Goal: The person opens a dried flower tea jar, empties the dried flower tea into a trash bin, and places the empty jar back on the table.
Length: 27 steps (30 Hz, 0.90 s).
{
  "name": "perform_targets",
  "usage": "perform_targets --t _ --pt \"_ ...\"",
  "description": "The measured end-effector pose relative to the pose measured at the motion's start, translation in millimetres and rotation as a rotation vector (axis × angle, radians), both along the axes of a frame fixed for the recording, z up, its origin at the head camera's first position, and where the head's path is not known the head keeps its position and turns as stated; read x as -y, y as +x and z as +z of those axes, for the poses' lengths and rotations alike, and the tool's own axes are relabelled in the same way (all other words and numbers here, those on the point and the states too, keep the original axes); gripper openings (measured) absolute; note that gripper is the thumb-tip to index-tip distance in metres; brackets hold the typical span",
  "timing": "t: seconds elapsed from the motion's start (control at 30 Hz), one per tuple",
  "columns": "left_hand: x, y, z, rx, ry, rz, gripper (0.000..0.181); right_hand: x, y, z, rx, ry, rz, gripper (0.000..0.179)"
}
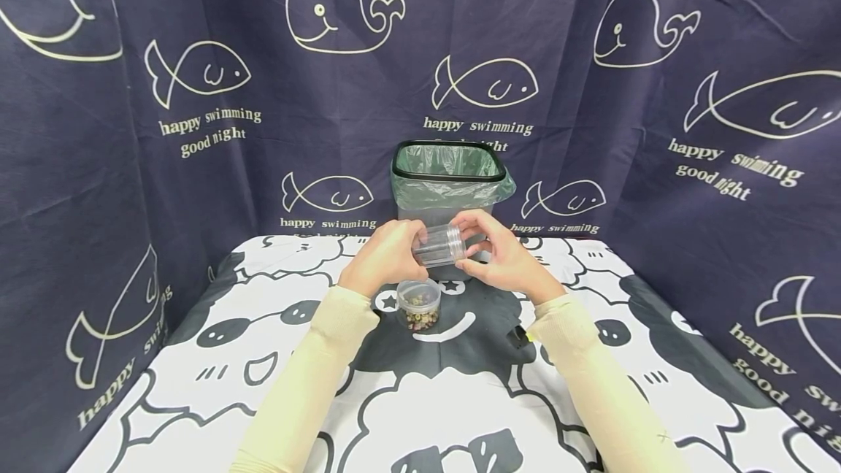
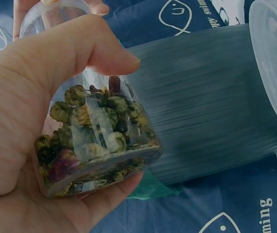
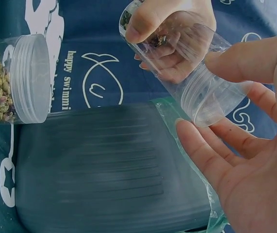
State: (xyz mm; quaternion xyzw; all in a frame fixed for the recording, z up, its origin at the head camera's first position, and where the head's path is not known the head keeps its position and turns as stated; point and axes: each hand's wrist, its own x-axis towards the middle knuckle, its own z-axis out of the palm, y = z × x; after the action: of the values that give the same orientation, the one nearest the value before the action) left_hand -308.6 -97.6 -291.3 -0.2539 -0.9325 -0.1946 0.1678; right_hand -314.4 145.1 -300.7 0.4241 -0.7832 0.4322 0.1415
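Note:
A clear plastic jar lies nearly on its side in the air between both hands, in front of the bin. My left hand grips it round the base end, thumb on one side and fingers on the other. Dried flower buds show through the wall at that end in the left wrist view. My right hand has its thumb and bent fingers round the ribbed mouth end; whether a lid sits there I cannot tell. Below, a second jar of dried buds stands on the cloth, with a translucent lid.
Just behind the hands stands a grey bin with a black rim and a green liner. A sheep-print cloth covers the table. Dark blue fish-print curtains close off the back and sides.

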Motion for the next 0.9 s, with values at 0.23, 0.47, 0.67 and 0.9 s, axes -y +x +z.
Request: perform_targets --t 0.23,0.47,0.67,0.9 --pt "-0.5 -0.3 0.3 -0.005 0.0 -0.007 0.049 1.0 -1.1 -1.3 -0.008 -0.011 0.012 0.065" --pt "-0.7 0.5 0.8 -0.006 0.004 -0.008 0.049 1.1 -1.7 -2.1 -0.011 -0.014 0.012 0.065" --pt "-0.7 0.4 0.5 -0.001 0.011 -0.013 0.049 0.3 -2.2 -1.7 -0.008 -0.01 0.006 0.064" --pt "-0.6 1.0 0.6 0.01 0.018 -0.013 0.049 0.9 -1.3 -0.2 0.0 -0.009 0.005 0.064"
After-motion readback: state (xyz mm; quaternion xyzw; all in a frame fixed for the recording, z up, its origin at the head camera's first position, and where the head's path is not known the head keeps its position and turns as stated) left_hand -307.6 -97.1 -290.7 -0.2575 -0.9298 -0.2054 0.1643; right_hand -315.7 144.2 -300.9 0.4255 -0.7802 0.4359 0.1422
